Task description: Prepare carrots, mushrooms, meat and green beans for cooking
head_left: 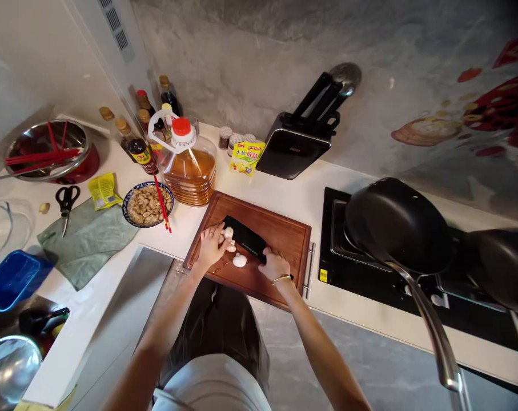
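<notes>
A brown wooden cutting board point(284, 234) lies on the white counter in front of me. My right hand point(274, 265) is closed round the handle of a black cleaver point(244, 238), whose blade lies across the board. My left hand point(211, 244) rests on the board with its fingers curled on a white garlic clove point(228, 233) beside the blade. Another white clove point(240, 261) lies loose on the board between my hands.
A big oil jug point(190, 168), sauce bottles point(141, 149) and a bowl of food with red chopsticks point(147, 204) stand left of the board. Scissors point(65, 201) and a green cloth point(85, 240) lie farther left. A black knife block point(295, 142) stands behind; a black pan point(398, 225) sits on the stove at right.
</notes>
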Motion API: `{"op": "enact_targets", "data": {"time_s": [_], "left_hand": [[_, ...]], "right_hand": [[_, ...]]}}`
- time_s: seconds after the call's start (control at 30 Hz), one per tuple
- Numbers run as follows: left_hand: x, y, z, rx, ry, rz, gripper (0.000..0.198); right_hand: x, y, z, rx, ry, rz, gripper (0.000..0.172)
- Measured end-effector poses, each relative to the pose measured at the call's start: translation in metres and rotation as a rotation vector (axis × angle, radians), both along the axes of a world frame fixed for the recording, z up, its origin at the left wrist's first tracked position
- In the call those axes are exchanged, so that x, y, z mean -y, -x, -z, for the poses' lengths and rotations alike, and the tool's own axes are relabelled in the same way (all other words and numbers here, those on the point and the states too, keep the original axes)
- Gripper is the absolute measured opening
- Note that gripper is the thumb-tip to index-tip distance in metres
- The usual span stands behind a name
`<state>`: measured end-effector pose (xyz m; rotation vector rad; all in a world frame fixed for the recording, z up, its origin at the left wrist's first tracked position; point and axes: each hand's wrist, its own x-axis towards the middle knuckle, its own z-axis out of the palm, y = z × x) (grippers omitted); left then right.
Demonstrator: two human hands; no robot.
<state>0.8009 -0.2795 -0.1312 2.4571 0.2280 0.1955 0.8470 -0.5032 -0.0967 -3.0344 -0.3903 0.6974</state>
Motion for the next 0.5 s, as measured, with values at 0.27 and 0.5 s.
{"op": "enact_targets", "data": {"time_s": [0.27,0.5], "left_hand": [[-0.005,0.004,-0.032,0.068,-0.026,0.053,0.048],[0.054,0.047,-0.049,-0.403,0.131,0.005,0.031]], "right_hand": [[0.049,0.001,-0.005,0.211,-0.114,0.143,0.026],[0.087,0.018,-0.023,0.08,-0.479,0.274,0.043]]}}
